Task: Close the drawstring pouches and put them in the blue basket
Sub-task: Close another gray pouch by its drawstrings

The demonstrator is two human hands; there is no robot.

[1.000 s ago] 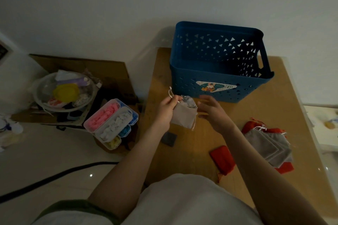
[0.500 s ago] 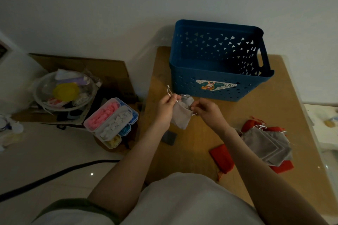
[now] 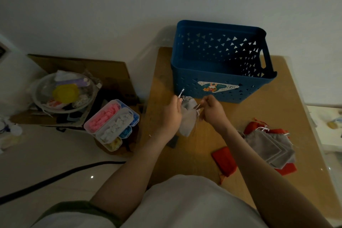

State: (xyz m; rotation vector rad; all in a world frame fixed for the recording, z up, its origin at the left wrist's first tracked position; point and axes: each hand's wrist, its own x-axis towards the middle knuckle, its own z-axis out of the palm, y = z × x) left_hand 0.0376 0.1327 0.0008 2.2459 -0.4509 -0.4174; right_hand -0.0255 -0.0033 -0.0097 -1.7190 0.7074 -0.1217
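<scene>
The fingers (image 3: 177, 101) of the left hand (image 3: 171, 114) pinch one white cord end (image 3: 181, 92) of a small grey fabric drawstring pouch (image 3: 187, 121), and the right hand (image 3: 212, 112) pinches the opposite cord (image 3: 197, 107), both closed tight on string; the pouch hangs between them above the wooden desk (image 3: 196, 150), just in front of the blue perforated plastic basket (image 3: 187, 81); its neck looks gathered, so I judge the closing step nearly finished; the next move calls for a last outward pull on both cords, then a lift over the near rim and a release inside; the basket shows no pouch in the visible part of its interior, though its bottom is mostly hidden by the front wall; to the right lies a fanned stack of flat grey pouches (image 3: 268, 146) over red pouches (image 3: 253, 127), and a single red fabric pouch (image 3: 224, 161) lies apart, nearer the person; on the floor a clear compartment box (image 3: 111, 126) holds pink, white, blue and yellow small pieces
</scene>
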